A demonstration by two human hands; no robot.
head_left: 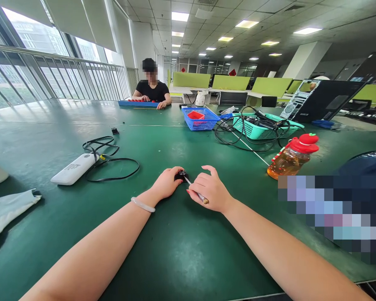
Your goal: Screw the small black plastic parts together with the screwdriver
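In the middle of the green table, my left hand is closed around a small black part, thumb and fingers on its sides. The part's exact kind is too small to make out. My right hand grips a slim silvery tool with a tan end, its thin tip reaching the top of the black part. The index finger of that hand is raised and curved. A pale bangle circles my left wrist.
Left of me lie a white power bank with a looped black cable and a face mask. Ahead are a blue basket and a teal basket of cables. A red-capped bottle stands right. Someone sits opposite.
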